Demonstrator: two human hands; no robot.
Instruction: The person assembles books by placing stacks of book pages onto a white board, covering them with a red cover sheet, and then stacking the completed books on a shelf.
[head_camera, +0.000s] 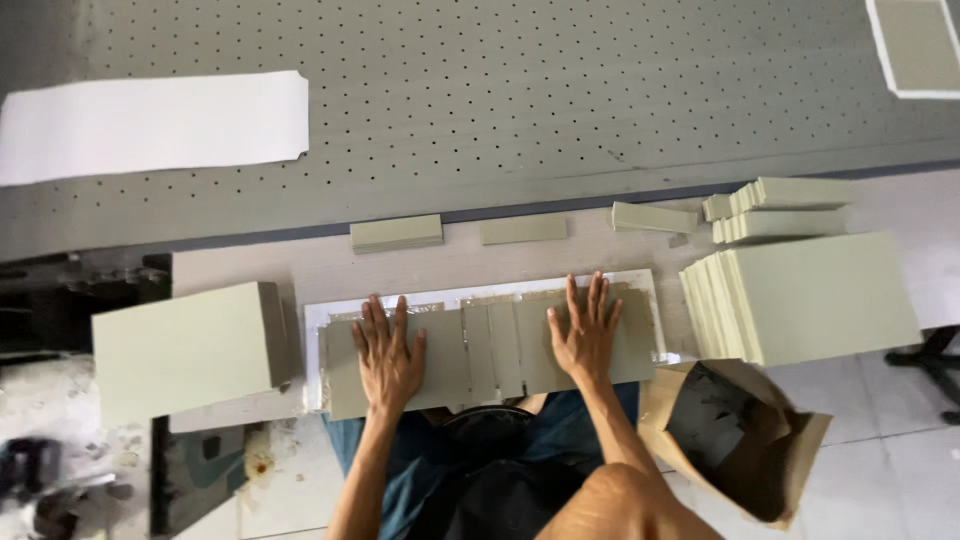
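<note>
A white sheet (315, 318) lies at the near edge of a pale board, with several grey-green card pieces (480, 350) laid side by side on it. My left hand (388, 352) presses flat on the left pieces, fingers spread. My right hand (585, 330) lies flat on the right pieces, fingers slightly apart. Neither hand grips anything.
A thick stack of grey-green cards (185, 345) sits at the left, a fanned stack (810, 295) at the right with smaller stacks (780, 205) behind it. Short strips (396, 233) lie along the far edge. A perforated grey table (520, 90) carries a white sheet (150, 125). An open brown bag (745, 440) stands lower right.
</note>
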